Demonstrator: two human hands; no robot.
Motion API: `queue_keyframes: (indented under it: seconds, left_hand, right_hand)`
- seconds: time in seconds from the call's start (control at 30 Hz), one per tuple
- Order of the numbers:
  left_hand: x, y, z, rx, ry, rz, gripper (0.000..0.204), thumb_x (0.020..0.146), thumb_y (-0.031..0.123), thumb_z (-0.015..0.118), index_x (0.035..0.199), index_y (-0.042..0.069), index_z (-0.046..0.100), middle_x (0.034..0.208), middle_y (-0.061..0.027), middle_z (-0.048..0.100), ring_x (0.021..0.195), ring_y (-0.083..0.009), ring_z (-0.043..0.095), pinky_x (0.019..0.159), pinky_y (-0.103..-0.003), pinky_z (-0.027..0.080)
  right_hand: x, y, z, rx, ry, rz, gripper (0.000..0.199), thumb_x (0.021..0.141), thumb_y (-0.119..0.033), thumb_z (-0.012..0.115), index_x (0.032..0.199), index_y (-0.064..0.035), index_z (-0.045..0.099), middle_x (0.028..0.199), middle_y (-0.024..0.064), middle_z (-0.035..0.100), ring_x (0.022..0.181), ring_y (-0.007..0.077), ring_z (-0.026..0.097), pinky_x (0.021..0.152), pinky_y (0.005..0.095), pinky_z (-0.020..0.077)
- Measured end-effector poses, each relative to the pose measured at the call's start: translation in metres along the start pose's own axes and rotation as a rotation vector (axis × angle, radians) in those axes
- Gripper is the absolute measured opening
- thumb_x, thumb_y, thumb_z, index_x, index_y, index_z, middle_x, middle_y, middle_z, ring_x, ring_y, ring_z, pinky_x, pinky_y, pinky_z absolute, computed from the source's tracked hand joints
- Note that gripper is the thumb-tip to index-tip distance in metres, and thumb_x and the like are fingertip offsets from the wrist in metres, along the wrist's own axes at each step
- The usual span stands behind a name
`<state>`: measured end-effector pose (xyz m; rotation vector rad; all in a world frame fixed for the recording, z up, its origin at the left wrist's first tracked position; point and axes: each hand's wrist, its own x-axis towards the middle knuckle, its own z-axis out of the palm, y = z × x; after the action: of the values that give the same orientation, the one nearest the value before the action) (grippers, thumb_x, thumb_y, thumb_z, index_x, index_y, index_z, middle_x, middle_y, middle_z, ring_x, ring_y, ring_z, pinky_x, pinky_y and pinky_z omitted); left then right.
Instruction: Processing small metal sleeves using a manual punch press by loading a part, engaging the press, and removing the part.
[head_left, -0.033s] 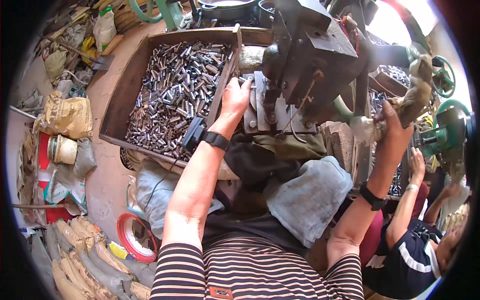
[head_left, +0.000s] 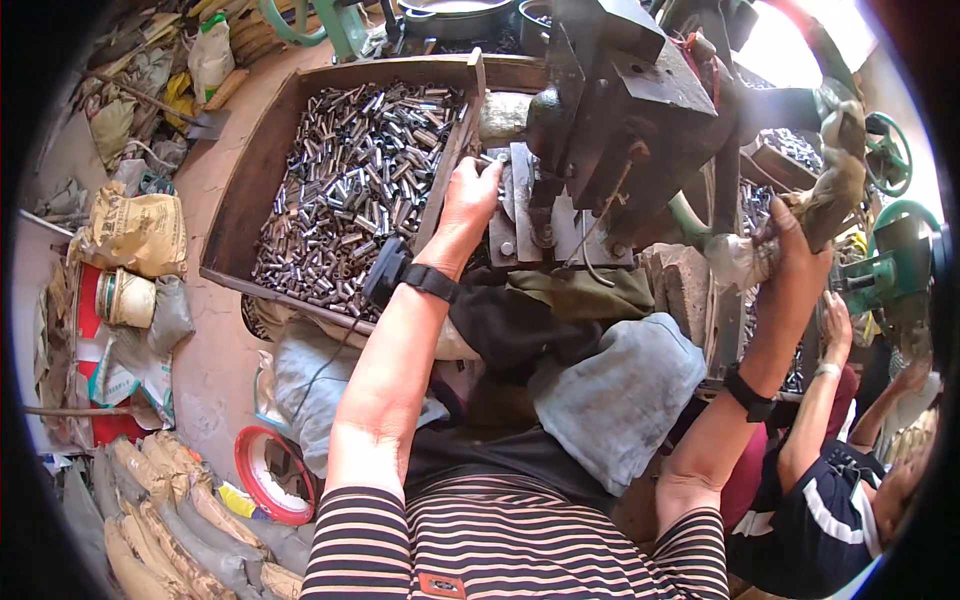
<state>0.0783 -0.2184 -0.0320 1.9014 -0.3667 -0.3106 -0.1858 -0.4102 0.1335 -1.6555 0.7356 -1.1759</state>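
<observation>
Left hand (head_left: 468, 195) is pinching a small metal tube (head_left: 493, 160) at the press (head_left: 620, 120), beside the tray (head_left: 240, 215). Right hand (head_left: 795, 245) is gripping the lever (head_left: 835, 190), fingers wrapped round it.

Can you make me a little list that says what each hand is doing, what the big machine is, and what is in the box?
left hand: rests at the base of the machine, fingers by a small metal piece
right hand: grips the cloth-wrapped lever
machine: dark, heavy metal press
wooden tray: full of short shiny metal tubes
wrists: black bands on both
floor at left: sacks, a red ring
another person: at lower right, arm raised towards the machines
</observation>
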Motion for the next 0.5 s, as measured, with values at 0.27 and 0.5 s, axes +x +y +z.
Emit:
queue_keyframes:
  seconds: [0.27,0.5]
  left_hand:
    - [-0.019,-0.001,0.018,-0.304,-0.002,0.05,0.019,0.087,0.015,0.064,0.09,-0.004,0.065,0.074,-0.003,0.063,0.067,-0.0091,0.056,0.058,-0.027,0.045]
    - [-0.023,-0.001,0.052,0.07,0.177,0.135,0.031,0.088,0.031,0.058,0.092,0.001,0.068,0.083,-0.0241,0.065,0.083,-0.0404,0.064,0.071,-0.043,0.049]
  right_hand:
    - [0.008,0.0,-0.003,0.012,-0.045,-0.004,0.019,0.08,-0.013,0.071,0.092,0.0002,0.064,0.079,0.0034,0.062,0.066,0.011,0.055,0.063,0.0257,0.0432]
    - [-0.023,0.063,0.021,0.214,0.165,-0.085,0.018,0.082,-0.006,0.066,0.096,0.0022,0.06,0.079,0.0054,0.06,0.067,0.0127,0.058,0.064,0.0256,0.0463]
